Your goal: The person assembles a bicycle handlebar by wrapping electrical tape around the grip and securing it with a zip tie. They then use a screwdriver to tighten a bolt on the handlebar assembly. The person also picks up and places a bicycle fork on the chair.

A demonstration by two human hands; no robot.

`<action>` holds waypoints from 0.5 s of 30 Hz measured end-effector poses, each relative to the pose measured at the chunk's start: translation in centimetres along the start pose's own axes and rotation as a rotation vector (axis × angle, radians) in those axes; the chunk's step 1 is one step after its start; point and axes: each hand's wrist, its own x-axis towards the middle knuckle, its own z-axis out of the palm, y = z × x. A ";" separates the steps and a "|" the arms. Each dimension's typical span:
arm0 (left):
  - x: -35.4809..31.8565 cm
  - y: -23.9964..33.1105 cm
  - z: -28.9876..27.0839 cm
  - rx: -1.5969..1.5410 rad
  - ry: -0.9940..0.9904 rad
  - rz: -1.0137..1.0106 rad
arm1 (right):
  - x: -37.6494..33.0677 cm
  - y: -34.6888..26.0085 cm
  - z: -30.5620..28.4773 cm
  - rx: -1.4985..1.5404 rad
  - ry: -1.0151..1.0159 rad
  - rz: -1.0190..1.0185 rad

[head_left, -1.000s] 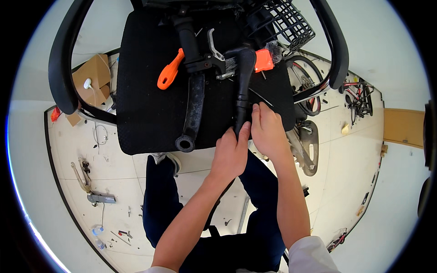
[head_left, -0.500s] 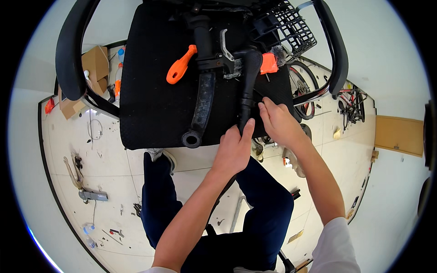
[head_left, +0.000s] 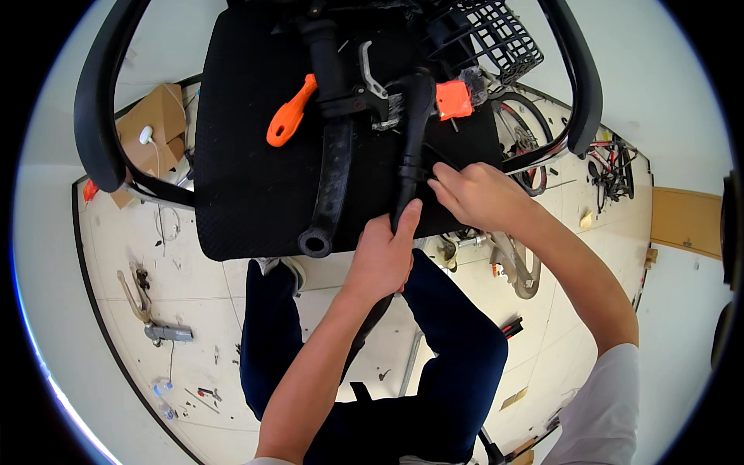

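A long black bar with a rounded upper end (head_left: 416, 128) lies over the black chair seat (head_left: 248, 194) and runs down past its front edge. My left hand (head_left: 380, 260) is wrapped round its lower stretch, the thumb along the top. Just to the right of a small clamp-like collar (head_left: 411, 172) on the bar, my right hand (head_left: 480, 198) is closed in a pinch; what the fingers hold is hidden. To the left lie a worn black crank-like arm (head_left: 333, 178) with a round hole at its end, and a black grip (head_left: 327, 66) with a silver lever (head_left: 370, 70).
An orange handle (head_left: 291, 112) and an orange block (head_left: 453, 100) rest on the seat. A black basket (head_left: 500, 39) stands at its far right. Armrests (head_left: 105, 101) flank it. On the floor are a cardboard box (head_left: 155, 120), a hammer-like tool (head_left: 167, 333) and bicycle parts (head_left: 612, 170).
The bar, the seat and the things on it sit slightly further left in the picture. My right elbow has swung outward to the right, while its fingers stay by the collar. My left hand keeps its grip.
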 end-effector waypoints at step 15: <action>-2.2 -2.8 0.1 0.096 0.142 0.153 | -0.6 -8.8 4.4 0.432 0.393 0.553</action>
